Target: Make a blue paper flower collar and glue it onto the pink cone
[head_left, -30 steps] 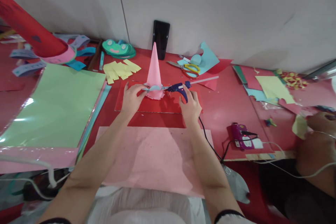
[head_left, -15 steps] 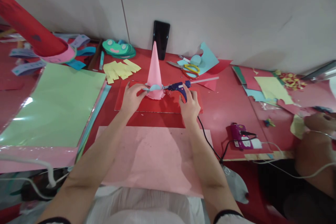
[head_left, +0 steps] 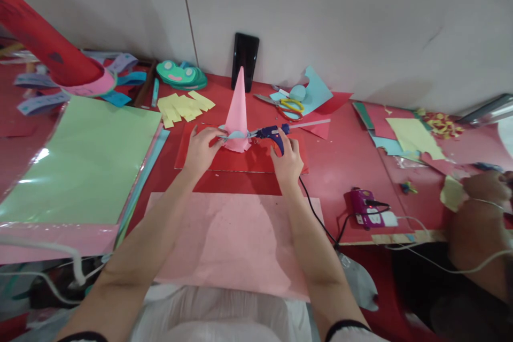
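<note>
A tall pink paper cone (head_left: 238, 107) with a notched base stands over the red board (head_left: 192, 157). Across its lower front lies a light blue paper piece (head_left: 236, 135). The fingertips of my left hand (head_left: 202, 148) pinch this piece at its left end. My right hand (head_left: 287, 160) is wrapped round a dark blue glue gun (head_left: 274, 132), whose nozzle points left and meets or nearly meets the blue piece at the cone's right side. A clear glue stick (head_left: 310, 123) sticks out of the gun's back.
Behind the cone a black phone (head_left: 245, 61) leans on the wall. Scissors (head_left: 290, 107) and yellow strips (head_left: 184, 107) lie nearby. Green paper (head_left: 88, 160) is at left, a purple adapter (head_left: 364, 208) at right, pink paper (head_left: 236, 240) in front. Another person's hand (head_left: 487, 187) is far right.
The cone's tip has shifted slightly right and down. My right hand and the glue gun have moved a little left. My left hand stays at the blue piece.
</note>
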Demonstrator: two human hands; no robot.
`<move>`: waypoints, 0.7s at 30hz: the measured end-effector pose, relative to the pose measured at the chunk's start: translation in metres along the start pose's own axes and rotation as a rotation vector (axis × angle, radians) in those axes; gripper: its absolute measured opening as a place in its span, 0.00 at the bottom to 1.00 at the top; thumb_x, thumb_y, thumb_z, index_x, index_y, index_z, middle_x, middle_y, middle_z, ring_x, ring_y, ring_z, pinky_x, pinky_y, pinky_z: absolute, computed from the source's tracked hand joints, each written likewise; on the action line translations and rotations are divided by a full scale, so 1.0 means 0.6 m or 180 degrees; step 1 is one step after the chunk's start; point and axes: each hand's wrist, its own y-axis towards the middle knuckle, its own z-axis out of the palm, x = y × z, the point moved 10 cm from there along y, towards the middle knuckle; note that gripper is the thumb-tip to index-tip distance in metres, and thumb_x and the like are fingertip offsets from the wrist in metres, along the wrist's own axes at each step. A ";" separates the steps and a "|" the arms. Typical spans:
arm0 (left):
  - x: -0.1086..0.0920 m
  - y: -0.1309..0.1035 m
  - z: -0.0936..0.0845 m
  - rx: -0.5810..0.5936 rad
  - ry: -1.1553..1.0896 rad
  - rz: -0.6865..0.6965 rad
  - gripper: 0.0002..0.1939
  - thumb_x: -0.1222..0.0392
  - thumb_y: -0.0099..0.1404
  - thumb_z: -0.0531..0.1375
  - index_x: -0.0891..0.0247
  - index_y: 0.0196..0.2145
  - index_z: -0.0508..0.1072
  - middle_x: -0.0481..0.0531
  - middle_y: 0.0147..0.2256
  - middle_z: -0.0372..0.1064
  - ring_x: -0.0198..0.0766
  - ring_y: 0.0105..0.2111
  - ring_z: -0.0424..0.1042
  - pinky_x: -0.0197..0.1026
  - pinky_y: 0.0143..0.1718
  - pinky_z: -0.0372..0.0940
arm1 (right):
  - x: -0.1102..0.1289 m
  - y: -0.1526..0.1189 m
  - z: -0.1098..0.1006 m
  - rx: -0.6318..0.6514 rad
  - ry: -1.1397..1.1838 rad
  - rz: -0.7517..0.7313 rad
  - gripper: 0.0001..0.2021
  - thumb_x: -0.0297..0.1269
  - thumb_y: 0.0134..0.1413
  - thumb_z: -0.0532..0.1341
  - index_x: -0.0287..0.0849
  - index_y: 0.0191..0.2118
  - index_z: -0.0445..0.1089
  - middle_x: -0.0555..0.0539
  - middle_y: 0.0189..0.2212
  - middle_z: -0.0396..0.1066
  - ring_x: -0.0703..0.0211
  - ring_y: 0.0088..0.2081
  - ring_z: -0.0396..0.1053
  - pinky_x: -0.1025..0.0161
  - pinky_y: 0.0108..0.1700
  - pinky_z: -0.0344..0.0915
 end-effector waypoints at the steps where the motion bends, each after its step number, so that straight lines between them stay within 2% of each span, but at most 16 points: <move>1: -0.002 0.000 -0.002 -0.0008 0.0028 0.0018 0.07 0.68 0.61 0.60 0.56 0.33 0.72 0.46 0.41 0.75 0.40 0.45 0.72 0.55 0.62 0.47 | 0.000 0.000 0.001 0.0010 0.0014 0.0006 0.24 0.37 0.56 0.56 0.56 0.59 0.62 0.47 0.45 0.68 0.57 0.40 0.70 0.66 0.28 0.64; 4: -0.013 -0.005 -0.006 -0.0034 0.0070 0.0064 0.10 0.69 0.59 0.60 0.56 0.37 0.71 0.49 0.46 0.72 0.43 0.50 0.69 0.56 0.63 0.46 | -0.001 0.000 0.003 0.0039 0.0053 0.0017 0.24 0.37 0.56 0.56 0.55 0.59 0.62 0.46 0.46 0.68 0.57 0.41 0.70 0.66 0.29 0.65; 7: -0.024 -0.016 -0.004 -0.0063 0.0026 0.0029 0.23 0.68 0.57 0.61 0.58 0.50 0.65 0.55 0.53 0.66 0.46 0.56 0.63 0.56 0.63 0.47 | -0.001 0.000 0.007 0.0060 0.0071 -0.0012 0.23 0.38 0.56 0.56 0.55 0.59 0.62 0.46 0.45 0.68 0.56 0.41 0.70 0.66 0.29 0.65; 10: -0.029 -0.027 0.002 -0.0137 -0.0141 -0.0048 0.38 0.60 0.56 0.63 0.61 0.61 0.52 0.62 0.61 0.56 0.51 0.61 0.56 0.56 0.62 0.49 | 0.000 -0.001 0.008 0.0077 0.0094 -0.0018 0.24 0.38 0.55 0.57 0.55 0.59 0.61 0.46 0.46 0.68 0.55 0.41 0.70 0.65 0.29 0.66; 13: -0.031 -0.026 0.006 -0.0263 -0.0269 -0.0196 0.44 0.50 0.57 0.63 0.61 0.64 0.44 0.66 0.63 0.49 0.54 0.62 0.53 0.57 0.60 0.53 | 0.002 -0.002 0.007 0.0092 0.0140 -0.0009 0.24 0.37 0.55 0.56 0.55 0.59 0.61 0.46 0.45 0.67 0.55 0.41 0.70 0.65 0.30 0.66; 16: -0.038 -0.009 0.006 -0.0441 -0.0195 -0.0374 0.46 0.46 0.55 0.65 0.61 0.63 0.46 0.66 0.63 0.49 0.57 0.63 0.52 0.57 0.60 0.53 | 0.003 -0.003 0.006 0.0108 0.0190 0.0008 0.24 0.37 0.55 0.56 0.55 0.58 0.62 0.46 0.45 0.68 0.55 0.41 0.69 0.64 0.30 0.66; 21: -0.043 0.031 0.010 -0.0651 -0.0146 -0.0607 0.44 0.56 0.51 0.69 0.60 0.61 0.53 0.64 0.56 0.59 0.58 0.58 0.59 0.58 0.56 0.58 | 0.002 -0.003 0.007 0.0140 0.0312 0.0030 0.23 0.37 0.54 0.56 0.55 0.58 0.63 0.44 0.46 0.67 0.54 0.42 0.69 0.63 0.31 0.66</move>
